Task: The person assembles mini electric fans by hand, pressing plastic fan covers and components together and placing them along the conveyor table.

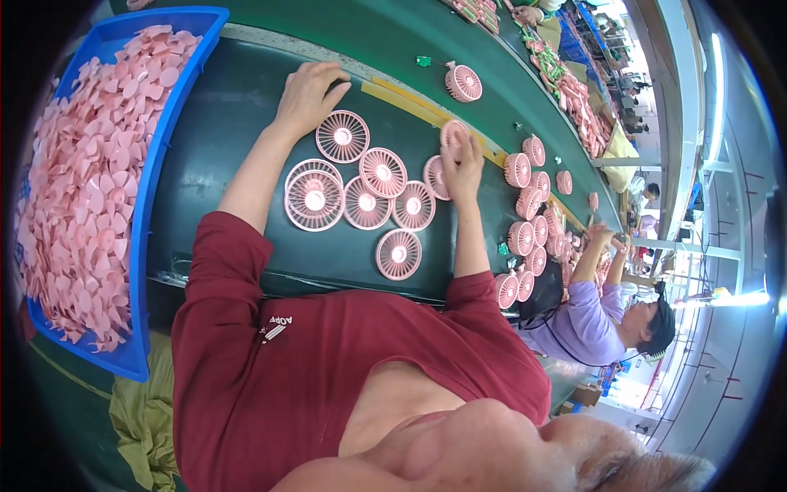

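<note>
My left hand [310, 97] is at the far edge of the dark green work surface, fingers loosely bent and thumb apart, with nothing visible in it. Just below it lies a round pink fan grille [343, 137]. My right hand [466, 170] grips another pink fan grille [453, 134], held tilted near the yellow edge strip; the fingers partly cover it. Beside that wrist lies a grille [436, 178], partly hidden by the hand. Between my arms several more grilles lie flat, some overlapping, such as this grille [383, 172] and the nearest grille [399, 254].
At left stands a blue bin [149, 221] heaped with pink fan blades [98, 180]. Beyond the yellow strip [410, 102], a green conveyor belt [369, 41] carries a pink fan head [464, 83]. Several assembled fan heads [521, 238] cluster at right, near a co-worker in lilac [582, 324].
</note>
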`<state>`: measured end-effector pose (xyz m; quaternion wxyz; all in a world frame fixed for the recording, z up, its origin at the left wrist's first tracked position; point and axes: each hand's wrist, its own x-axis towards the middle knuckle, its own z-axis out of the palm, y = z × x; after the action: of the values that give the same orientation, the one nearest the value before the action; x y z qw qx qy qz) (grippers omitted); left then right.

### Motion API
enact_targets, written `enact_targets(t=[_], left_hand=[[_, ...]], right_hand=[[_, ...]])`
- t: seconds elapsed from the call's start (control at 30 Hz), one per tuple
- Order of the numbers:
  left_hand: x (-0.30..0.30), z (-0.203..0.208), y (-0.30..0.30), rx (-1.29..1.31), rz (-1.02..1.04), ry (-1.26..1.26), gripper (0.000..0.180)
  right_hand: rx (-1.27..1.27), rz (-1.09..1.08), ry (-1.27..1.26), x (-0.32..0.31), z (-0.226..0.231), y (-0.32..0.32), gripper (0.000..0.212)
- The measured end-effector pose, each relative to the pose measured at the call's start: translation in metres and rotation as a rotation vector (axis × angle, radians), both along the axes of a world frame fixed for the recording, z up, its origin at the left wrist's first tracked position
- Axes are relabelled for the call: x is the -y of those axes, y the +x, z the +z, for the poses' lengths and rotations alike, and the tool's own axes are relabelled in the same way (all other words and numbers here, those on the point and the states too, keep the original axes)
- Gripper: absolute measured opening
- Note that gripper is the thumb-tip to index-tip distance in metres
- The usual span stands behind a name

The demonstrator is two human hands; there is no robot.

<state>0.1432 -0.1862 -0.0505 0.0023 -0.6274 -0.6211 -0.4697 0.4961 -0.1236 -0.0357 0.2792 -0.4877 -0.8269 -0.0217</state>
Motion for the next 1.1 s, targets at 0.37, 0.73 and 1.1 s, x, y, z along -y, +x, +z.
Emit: enact_targets(t=[0.37, 0.73, 1.1], left_hand=[[-0.001, 0.0, -0.001, 0.038, -0.042, 0.006, 0.022], [-0.001, 0.014, -0.006, 0.066, -0.036, 0.031, 0.016], [0.002, 0.01, -0.007, 0.09, -0.014, 0.09, 0.015]], right_hand=[[-0.826, 0.258, -0.724, -0.016, 0.041, -0.083, 0.05], [-0.776, 0.091, -0.654, -0.055, 0.029, -0.07, 0.044], [-0.6, 0.178, -0.331, -0.054, 0.003, -0.085, 0.037]])
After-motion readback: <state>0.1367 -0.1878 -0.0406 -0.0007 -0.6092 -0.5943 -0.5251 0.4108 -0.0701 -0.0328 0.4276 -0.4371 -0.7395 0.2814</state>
